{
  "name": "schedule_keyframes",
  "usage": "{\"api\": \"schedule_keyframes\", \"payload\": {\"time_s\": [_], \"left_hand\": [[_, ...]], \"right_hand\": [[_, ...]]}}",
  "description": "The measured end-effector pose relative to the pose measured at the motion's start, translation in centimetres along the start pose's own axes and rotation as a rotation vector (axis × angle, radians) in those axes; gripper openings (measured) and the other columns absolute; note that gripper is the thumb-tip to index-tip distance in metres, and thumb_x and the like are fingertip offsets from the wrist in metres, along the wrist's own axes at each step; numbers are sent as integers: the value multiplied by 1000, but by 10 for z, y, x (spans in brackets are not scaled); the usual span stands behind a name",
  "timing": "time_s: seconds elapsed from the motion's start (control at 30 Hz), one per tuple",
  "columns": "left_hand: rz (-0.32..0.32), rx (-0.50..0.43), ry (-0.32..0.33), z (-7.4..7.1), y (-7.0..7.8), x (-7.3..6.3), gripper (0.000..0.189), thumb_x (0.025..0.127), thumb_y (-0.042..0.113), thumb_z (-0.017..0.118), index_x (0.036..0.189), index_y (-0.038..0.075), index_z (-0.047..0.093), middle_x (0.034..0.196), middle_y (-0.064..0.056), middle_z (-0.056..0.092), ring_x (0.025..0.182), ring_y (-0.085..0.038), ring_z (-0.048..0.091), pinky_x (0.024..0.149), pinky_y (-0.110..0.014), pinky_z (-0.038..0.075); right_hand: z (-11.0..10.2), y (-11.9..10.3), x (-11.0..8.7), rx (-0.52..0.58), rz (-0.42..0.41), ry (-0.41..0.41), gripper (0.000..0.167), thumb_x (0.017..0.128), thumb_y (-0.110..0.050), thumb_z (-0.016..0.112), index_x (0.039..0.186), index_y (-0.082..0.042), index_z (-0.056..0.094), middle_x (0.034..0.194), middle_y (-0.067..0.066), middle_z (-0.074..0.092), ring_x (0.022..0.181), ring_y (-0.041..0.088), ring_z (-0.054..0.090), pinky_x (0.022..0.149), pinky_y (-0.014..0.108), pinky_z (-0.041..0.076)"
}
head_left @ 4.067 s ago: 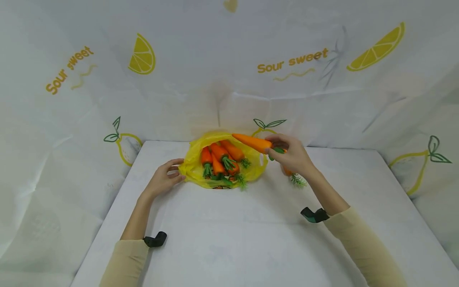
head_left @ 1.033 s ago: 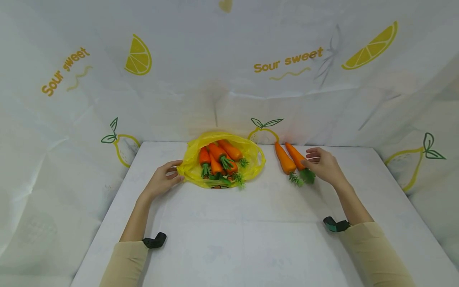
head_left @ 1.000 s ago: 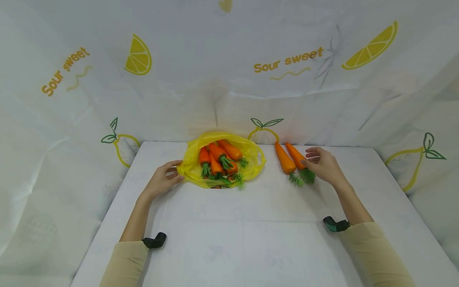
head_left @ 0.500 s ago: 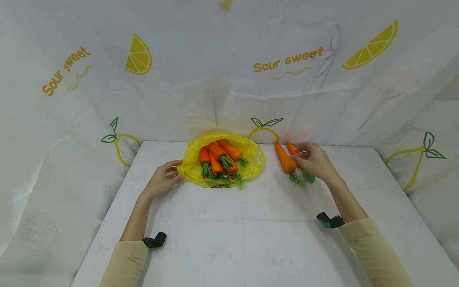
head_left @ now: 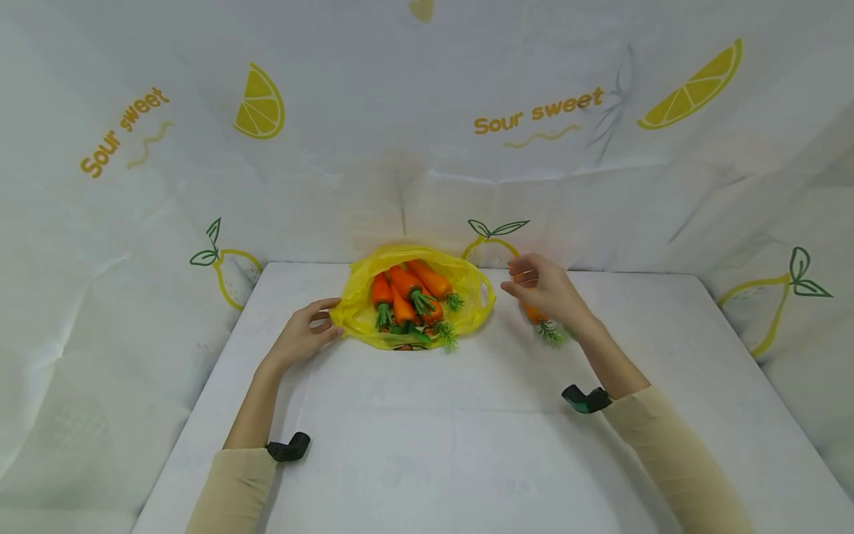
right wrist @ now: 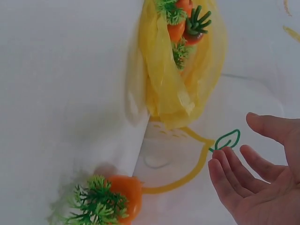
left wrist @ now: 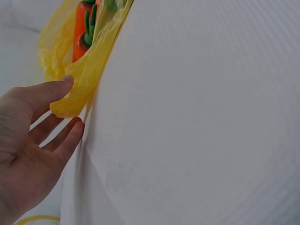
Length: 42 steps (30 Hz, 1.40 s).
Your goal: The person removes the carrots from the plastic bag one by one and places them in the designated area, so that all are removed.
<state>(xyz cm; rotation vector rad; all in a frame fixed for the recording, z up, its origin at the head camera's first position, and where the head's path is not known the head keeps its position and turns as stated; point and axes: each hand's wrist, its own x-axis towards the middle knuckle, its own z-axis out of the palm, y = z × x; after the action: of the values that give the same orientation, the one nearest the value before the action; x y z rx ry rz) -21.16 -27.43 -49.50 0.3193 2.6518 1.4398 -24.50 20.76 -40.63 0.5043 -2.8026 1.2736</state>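
A yellow plastic bag [head_left: 472, 320] lies near the back of the table, its mouth facing me, with several carrots [head_left: 430, 280] with green tops inside. My left hand [head_left: 302, 337] holds the bag's left edge; in the left wrist view the thumb lies over the yellow plastic [left wrist: 70, 101], the other fingers beyond it. My right hand [head_left: 548, 293] hovers right of the bag with nothing in it, fingers loosely bent in the right wrist view. Below it a loose carrot [head_left: 534, 314] shows its thick end and leafy top; the hand hides the rest, and a second loose carrot is hardly visible.
A white cloth with printed lemons [head_left: 262, 104] and lettering rises behind the table [head_left: 414, 437]. The table's back edge runs just behind the bag. Black wrist cameras [head_left: 290, 447] sit on both forearms.
About four seconds ago my right hand held a carrot by the bag's mouth; that carrot went down on the table at the right. Since then the emptied hand has moved left toward the bag.
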Motion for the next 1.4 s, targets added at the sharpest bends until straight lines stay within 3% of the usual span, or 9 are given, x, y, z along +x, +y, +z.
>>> {"api": "schedule_keyframes", "payload": {"time_s": [0.3, 0.9, 1.2, 1.4], "left_hand": [[9, -6, 5, 3, 1, -1, 62, 102, 12, 76, 159, 4, 52, 165, -25, 49, 145, -50, 56, 119, -59, 53], [18, -21, 1, 1, 3, -3, 63, 102, 11, 76, 159, 2, 51, 166, -26, 48, 145, -51, 56, 119, -61, 53], [16, 17, 7, 0, 0, -2, 62, 102, 11, 75, 159, 3, 52, 164, -25, 50, 144, -50, 58, 116, -57, 56], [5, -8, 1, 0, 1, -2, 62, 101, 10, 75, 159, 5, 53, 166, -23, 49, 145, -48, 57, 117, -58, 55]], "right_hand": [[22, -10, 10, -21, -17, -65, 50, 103, -22, 76, 143, 4, 61, 136, 28, 70, 119, 43, 72, 105, 58, 63], [45, -26, 24, 10, -82, -92, 47, 102, -16, 77, 138, 10, 62, 133, 31, 70, 118, 44, 72, 107, 59, 62], [62, -26, 39, 47, -103, -109, 44, 101, -12, 76, 137, 10, 63, 130, 31, 71, 116, 45, 74, 103, 56, 65], [71, -26, 47, 41, -110, -121, 44, 102, -14, 76, 136, 11, 63, 129, 30, 72, 117, 45, 74, 104, 56, 65]]}}
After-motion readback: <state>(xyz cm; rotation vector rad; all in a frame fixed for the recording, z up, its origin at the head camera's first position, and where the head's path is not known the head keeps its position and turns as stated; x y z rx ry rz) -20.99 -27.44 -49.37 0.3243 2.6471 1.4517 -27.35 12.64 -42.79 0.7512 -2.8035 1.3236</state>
